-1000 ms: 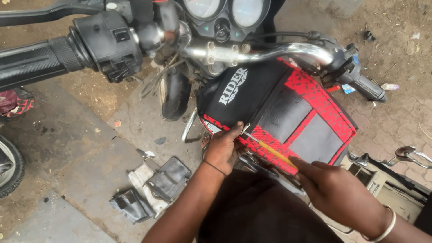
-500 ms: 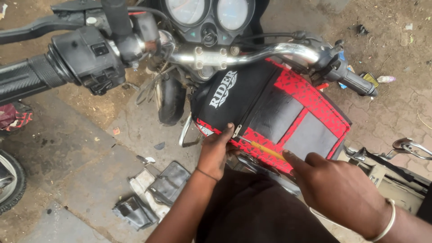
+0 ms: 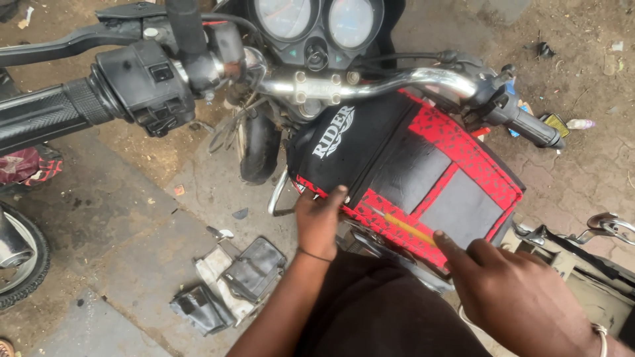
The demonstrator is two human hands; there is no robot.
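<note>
I sit on a motorcycle whose fuel tank wears a black and red padded cover (image 3: 403, 165). My left hand (image 3: 319, 223) grips the cover's lower left edge, thumb on top and fingers tucked under it. My right hand (image 3: 519, 297) rests at the cover's rear edge with the index finger stretched out and pressing on the red trim. The other fingers are curled. A thin yellow strip (image 3: 407, 227) lies on the trim just ahead of that fingertip.
The chrome handlebar (image 3: 370, 84) with its black left grip (image 3: 46, 116), right grip (image 3: 532, 129) and two dials (image 3: 317, 18) crosses the top. Torn black and white scraps (image 3: 231, 281) lie on the concrete at lower left. Another wheel (image 3: 23, 261) stands at the left edge.
Both hands stay on the tank cover's edge with barely any shift. My view has moved, so the handlebar and dials sit a little further right and lower.
</note>
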